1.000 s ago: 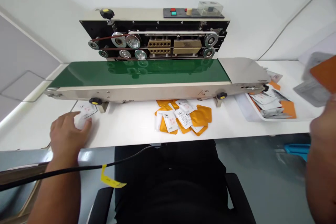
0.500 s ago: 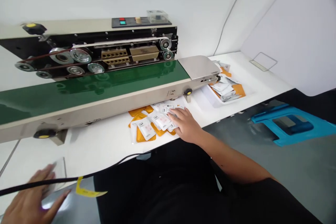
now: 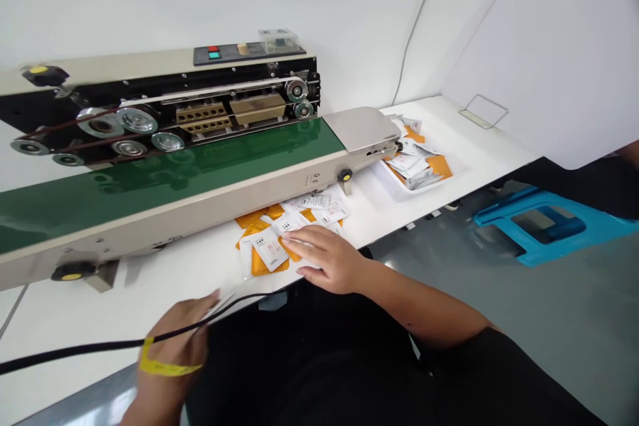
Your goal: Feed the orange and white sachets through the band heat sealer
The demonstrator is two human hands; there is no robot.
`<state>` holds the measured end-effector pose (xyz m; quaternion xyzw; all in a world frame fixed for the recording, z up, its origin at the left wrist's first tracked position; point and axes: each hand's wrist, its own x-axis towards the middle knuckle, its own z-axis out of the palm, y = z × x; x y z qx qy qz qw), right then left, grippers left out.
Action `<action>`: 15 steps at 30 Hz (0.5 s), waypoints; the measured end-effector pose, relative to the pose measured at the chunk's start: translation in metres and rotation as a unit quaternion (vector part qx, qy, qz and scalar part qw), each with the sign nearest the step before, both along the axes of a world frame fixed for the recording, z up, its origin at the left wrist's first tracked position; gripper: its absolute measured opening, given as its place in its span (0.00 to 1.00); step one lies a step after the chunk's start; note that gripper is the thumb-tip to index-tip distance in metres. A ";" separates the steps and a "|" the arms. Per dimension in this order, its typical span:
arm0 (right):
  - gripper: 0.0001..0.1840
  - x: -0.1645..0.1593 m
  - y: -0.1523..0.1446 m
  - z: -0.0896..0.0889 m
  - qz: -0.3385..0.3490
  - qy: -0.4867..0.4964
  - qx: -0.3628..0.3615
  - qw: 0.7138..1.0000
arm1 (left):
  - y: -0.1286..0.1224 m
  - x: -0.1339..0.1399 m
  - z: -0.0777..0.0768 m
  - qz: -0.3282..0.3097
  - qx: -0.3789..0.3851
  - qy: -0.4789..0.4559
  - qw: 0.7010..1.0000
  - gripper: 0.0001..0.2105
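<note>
My left hand (image 3: 177, 329) is at the table's front edge, partly behind a black cable. Its fingers are closed on a thin, clear-looking plastic bag (image 3: 223, 303), blurred and seen nearly edge-on. My right hand (image 3: 332, 259) reaches over a pile of small white and orange sachets; its fingers are stretched out and the thumb stands apart. The fingertips touch the pile beside a white printed sachet (image 3: 271, 249). Under the palm, part of the pile is hidden. An orange sachet (image 3: 249, 216) lies at the back, close to the machine.
A sealing machine (image 3: 210, 113) with a green conveyor belt (image 3: 200, 176) runs along the table behind the pile. To the right, a white tray (image 3: 407, 198) holds several sachets. The black cable (image 3: 100, 347) with a yellow tag crosses in front. A blue stool (image 3: 529, 226) stands on the floor.
My left hand has moved right and up toward the pile with the clear bag. The right hand has slid left and nearer over the sachets. The view has shifted slightly.
</note>
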<state>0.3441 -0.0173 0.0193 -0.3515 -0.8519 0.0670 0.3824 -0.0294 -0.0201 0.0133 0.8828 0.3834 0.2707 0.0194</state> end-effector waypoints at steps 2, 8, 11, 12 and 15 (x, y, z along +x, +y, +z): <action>0.23 -0.013 0.003 0.003 0.044 -0.024 0.006 0.999 | 0.014 0.048 0.001 -0.080 0.036 -0.004 0.996 0.34; 0.16 0.020 0.003 0.013 -0.021 -0.017 0.041 0.999 | 0.024 0.109 0.022 -0.134 0.029 -0.037 0.990 0.27; 0.18 0.087 -0.002 0.030 -0.183 0.028 0.054 0.981 | 0.038 0.094 0.016 -0.077 0.041 -0.021 0.996 0.26; 0.19 0.114 -0.003 0.035 -0.269 0.035 0.065 0.960 | 0.044 0.086 0.012 -0.061 0.039 -0.012 0.997 0.26; 0.21 0.192 -0.004 0.040 -0.516 0.028 0.091 0.851 | 0.060 0.065 -0.001 -0.011 0.040 0.001 0.999 0.24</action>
